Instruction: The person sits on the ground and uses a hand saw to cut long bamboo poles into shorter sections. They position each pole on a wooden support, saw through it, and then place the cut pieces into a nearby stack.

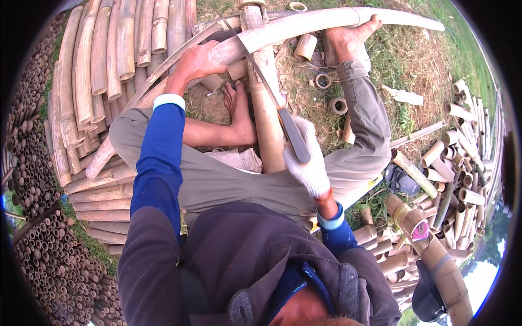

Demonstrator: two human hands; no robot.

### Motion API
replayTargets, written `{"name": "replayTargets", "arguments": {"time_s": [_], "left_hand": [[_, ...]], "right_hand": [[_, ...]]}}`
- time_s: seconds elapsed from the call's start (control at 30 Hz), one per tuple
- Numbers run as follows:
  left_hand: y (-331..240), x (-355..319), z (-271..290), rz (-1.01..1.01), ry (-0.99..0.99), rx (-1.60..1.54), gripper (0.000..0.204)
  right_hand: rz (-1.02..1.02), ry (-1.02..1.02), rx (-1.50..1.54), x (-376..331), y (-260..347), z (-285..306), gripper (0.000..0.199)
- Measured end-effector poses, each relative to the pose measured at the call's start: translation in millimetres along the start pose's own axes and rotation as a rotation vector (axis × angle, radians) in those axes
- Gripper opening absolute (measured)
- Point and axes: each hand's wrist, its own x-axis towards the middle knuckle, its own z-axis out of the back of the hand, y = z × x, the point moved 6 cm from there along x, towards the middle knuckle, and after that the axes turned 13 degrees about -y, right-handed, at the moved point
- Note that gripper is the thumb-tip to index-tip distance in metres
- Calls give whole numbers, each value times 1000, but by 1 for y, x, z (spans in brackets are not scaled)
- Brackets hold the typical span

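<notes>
My bare left hand [198, 61] grips a thick, pale bamboo pole [304, 24] near its left end, thumb on the near side. That pole slants up to the right and tapers toward the far right. My right hand [305, 160], in a white knitted glove, is closed round the dark handle of a hand saw [294, 135]. The saw's long thin blade crosses the pole just right of my left hand. Under the pole, an upright-lying bamboo post [269, 119] runs between my legs. My right bare foot [350, 38] presses against the pole.
Long bamboo poles [125, 43] lie stacked at the left, beside a big pile of cut ends [60, 271]. Short bamboo offcuts [338, 105] lie on the grass near my right leg. More cut pieces [462, 179] are heaped at the right, near a bamboo piece with a pink patch [420, 230].
</notes>
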Motion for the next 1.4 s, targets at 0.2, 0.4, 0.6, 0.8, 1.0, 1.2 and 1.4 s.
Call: {"name": "replayTargets", "arguments": {"time_s": [0.2, 0.4, 0.6, 0.8, 1.0, 1.2, 1.4], "left_hand": [[-9, 3, -3, 40, 63, 45, 95], [-27, 12, 1, -29, -1, 17, 92], [-3, 1, 2, -6, 7, -16, 95], [-11, 4, -6, 4, 32, 25, 93], [-26, 12, 1, 21, 44, 5, 89], [-10, 7, 3, -28, 21, -29, 94], [-12, 3, -2, 17, 71, 1, 97]], "right_hand": [[-97, 34, -55, -37, 8, 27, 66], [135, -119, 42, 151, -20, -85, 53], [-48, 15, 1, -4, 10, 10, 66], [-143, 31, -22, -42, 23, 33, 69], [86, -131, 54, 172, -21, -98, 52], [-112, 7, 67, 17, -7, -7, 67], [-164, 72, -25, -39, -3, 32, 69]]}}
